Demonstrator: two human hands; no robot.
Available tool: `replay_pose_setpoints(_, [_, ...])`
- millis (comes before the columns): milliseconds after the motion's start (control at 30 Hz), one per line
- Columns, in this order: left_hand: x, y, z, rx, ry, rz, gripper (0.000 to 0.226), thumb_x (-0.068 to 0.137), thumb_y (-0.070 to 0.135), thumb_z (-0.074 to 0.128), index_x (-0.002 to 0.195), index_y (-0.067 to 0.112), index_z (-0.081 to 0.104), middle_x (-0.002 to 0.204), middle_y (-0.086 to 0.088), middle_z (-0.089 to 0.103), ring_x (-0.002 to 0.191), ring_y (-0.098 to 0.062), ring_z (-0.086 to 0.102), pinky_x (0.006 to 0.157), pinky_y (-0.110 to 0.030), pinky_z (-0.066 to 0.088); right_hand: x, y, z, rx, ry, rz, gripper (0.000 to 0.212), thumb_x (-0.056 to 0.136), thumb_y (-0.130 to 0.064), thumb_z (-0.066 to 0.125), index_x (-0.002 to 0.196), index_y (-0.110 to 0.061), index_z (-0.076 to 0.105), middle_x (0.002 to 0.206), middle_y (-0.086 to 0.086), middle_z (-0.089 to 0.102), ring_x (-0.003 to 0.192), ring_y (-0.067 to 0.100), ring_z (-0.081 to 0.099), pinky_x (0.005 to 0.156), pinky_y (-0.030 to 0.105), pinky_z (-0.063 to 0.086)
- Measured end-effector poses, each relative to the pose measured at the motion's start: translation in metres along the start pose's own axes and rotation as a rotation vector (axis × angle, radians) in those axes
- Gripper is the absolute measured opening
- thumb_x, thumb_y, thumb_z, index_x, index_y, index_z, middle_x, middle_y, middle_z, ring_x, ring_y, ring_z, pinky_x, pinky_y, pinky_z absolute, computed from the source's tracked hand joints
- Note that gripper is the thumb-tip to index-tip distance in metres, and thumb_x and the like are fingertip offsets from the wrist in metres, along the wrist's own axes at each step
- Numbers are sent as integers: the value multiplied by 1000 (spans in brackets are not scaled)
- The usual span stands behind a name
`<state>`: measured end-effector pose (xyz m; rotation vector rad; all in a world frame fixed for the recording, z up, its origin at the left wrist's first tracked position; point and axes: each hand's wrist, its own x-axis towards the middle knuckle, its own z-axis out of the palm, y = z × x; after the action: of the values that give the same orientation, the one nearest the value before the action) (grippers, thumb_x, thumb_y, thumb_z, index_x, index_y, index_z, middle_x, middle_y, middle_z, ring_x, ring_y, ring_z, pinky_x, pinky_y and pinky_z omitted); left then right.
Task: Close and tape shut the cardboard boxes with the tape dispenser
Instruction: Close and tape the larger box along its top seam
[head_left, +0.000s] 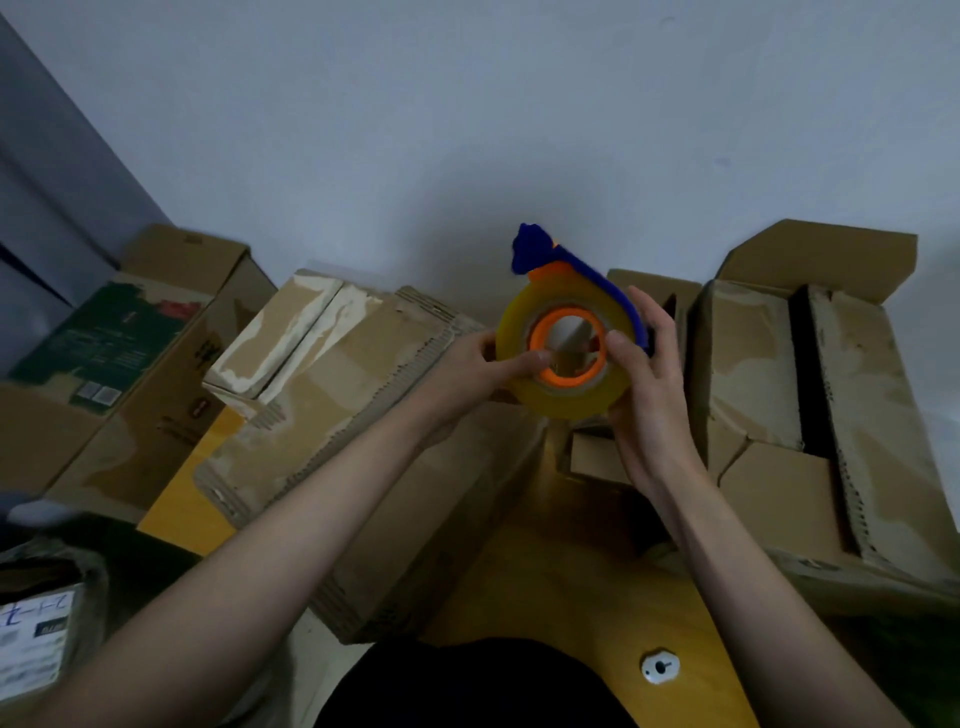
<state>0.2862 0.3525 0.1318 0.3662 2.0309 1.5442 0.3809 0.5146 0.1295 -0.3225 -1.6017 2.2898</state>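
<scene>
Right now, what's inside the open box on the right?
The open box shows only a dark gap between its flaps; contents are hidden in shadow. Both hands hold the tape dispenser to its left.

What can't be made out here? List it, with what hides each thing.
- Head view: tape dispenser cutter end, blurred; loose tape end not discernible.
- Right hand fingers behind the roll, hidden by the roll.
- Open box contents, lost in dark gap.
- Label writing at lower left, blurred and cut off by the frame edge.

Only thing I can kinda read is blue handwriting, something like "2-1-2", on the white label (32, 642) at bottom left. Print on the green box (104, 338) is too blurry for me
</scene>
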Motion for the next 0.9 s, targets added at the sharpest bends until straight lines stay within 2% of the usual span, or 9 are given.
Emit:
replay_pose_setpoints(100, [-2, -10, -14, -49, -9, -22, 55, 82, 30, 83, 130, 20, 59, 120, -2, 71, 106, -18, 71, 89, -45, 61, 6, 0, -2, -158, -103, 17, 55, 88, -22, 75, 135, -34, 48, 134, 6, 56, 120, 30, 60, 91, 47, 58])
replay_pose_setpoints(167, [-5, -14, -19, -82, -20, -8, 61, 76, 24, 86, 130, 22, 58, 120, -1, 71, 106, -18, 70, 89, -43, 61, 11, 1, 2, -262, -138, 5, 57, 88, -17, 75, 132, -36, 46, 128, 0, 58, 116, 25, 62, 89, 48, 59])
replay_pose_setpoints(300, [-8, -18, -33, -132, -22, -5, 63, 70, 24, 86, 128, 24, 61, 117, 2, 73, 108, -17, 70, 93, -39, 58, 17, 5, 14, -374, -192, -25, 56, 89, -19, 74, 133, -38, 45, 120, -12, 59, 111, 16, 63, 88, 44, 61])
replay_pose_setpoints(400, [-9, -22, -43, -111, -26, -27, 67, 64, 31, 88, 125, 20, 65, 117, -2, 73, 109, -21, 69, 98, -44, 56, 21, 8, 19, -386, -180, -18, 55, 87, -18, 77, 130, -31, 47, 118, -5, 62, 109, 19, 65, 85, 41, 61])
replay_pose_setpoints(500, [-8, -23, -46, -73, -28, -15, 60, 62, 32, 88, 118, 22, 68, 112, -1, 74, 103, -19, 71, 91, -37, 57, 27, 2, 20, -437, -222, -29, 51, 86, -17, 77, 124, -24, 44, 112, 6, 66, 98, 22, 70, 77, 35, 62])
replay_pose_setpoints(567, [-6, -23, -46, -91, -32, -11, 59, 64, 30, 87, 119, 23, 67, 112, 1, 74, 103, -16, 71, 88, -34, 57, 31, -3, 22, -475, -267, -35, 51, 87, -16, 76, 123, -23, 41, 109, 8, 68, 93, 22, 71, 77, 34, 62])
replay_pose_setpoints(733, [-1, -16, -48, -121, -68, 15, 56, 68, 26, 84, 121, 25, 64, 112, 6, 74, 103, -15, 70, 77, -25, 56, 32, -9, 24, -464, -300, -139, 53, 89, -9, 74, 127, -21, 39, 121, 9, 60, 105, 23, 68, 82, 37, 61])
replay_pose_setpoints(800, [3, -6, -57, -43, -124, 53, 59, 71, 23, 87, 125, 24, 63, 115, 6, 73, 107, -14, 69, 83, -27, 58, 29, -9, 22, -463, -281, -235, 51, 88, -12, 73, 125, -19, 39, 126, 12, 56, 109, 24, 65, 82, 34, 60])
replay_pose_setpoints(900, [6, 7, -79, 144, -127, 77, 70, 69, 33, 90, 132, 27, 62, 124, 7, 69, 116, -12, 65, 93, -32, 56, 26, -8, 14, -514, -258, -349, 51, 85, -14, 73, 123, -18, 39, 126, 8, 52, 115, 25, 60, 82, 27, 55])
